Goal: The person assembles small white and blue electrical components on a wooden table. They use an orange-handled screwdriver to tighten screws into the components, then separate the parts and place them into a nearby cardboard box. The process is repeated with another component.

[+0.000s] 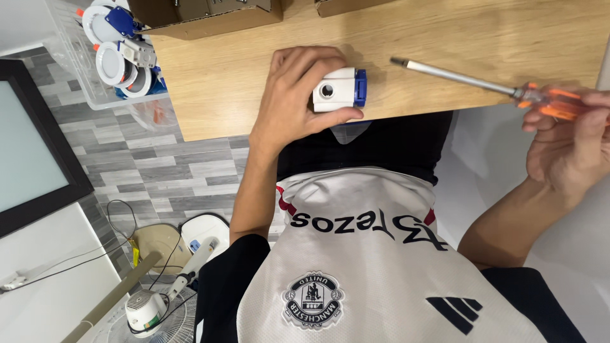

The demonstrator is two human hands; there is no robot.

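A small white plastic block point(335, 90), boxy with smooth faces, a round hole in its near side and a blue plastic end cap, sits on the pale wood-grain tabletop point(254, 89) close to its near edge. The left hand point(298, 95) wraps it: fingers curl over the top and far side, the thumb presses along the underside edge, so the block is pinched between thumb and fingertips. Right of those fingers, well apart, lies the slim round metal shaft of a screwdriver point(483, 82), its tip pointing toward the block. Its translucent orange handle is closed inside the right hand point(569, 136), fingers folded around it, held off the table's near edge. Beyond the left knuckles stands a brown cardboard box point(203, 16). Out past the left wrist, a clear plastic bin point(76, 70) holds round white fittings point(117, 63) with blue parts. Below it, grey plank-pattern flooring point(171, 171).
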